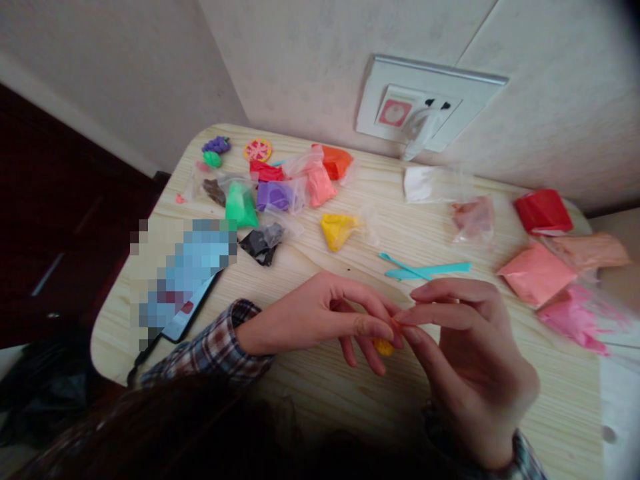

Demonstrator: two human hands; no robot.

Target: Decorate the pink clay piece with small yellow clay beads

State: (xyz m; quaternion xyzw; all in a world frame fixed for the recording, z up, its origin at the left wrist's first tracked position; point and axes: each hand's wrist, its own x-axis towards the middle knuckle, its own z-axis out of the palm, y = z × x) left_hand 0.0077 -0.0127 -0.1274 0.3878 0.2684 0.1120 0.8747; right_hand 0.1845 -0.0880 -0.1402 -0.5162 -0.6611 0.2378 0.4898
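My left hand (pixel 320 320) is closed, its thumb and forefinger pinching a small yellow clay piece (pixel 383 347) with a dotted-looking surface. A bit of orange clay (pixel 397 331) shows right beside it, at the fingertips. From the other side my right hand (pixel 480 360) is closed too, thumb and fingers pinching at that orange bit. The fingers hide most of both pieces. Just beyond the hands, two turquoise modelling tools (pixel 445 269) lie crossed on the wooden table (pixel 310 277).
Bags of yellow (pixel 337 230), green (pixel 241 205) and black clay (pixel 260 245) lie beyond my left hand. More clay bags (pixel 537 273) sit at the right. A purple grape-like clay piece (pixel 216 145) is at the back left, a phone (pixel 187 303) nearer. A plug (pixel 423 130) juts from the wall socket.
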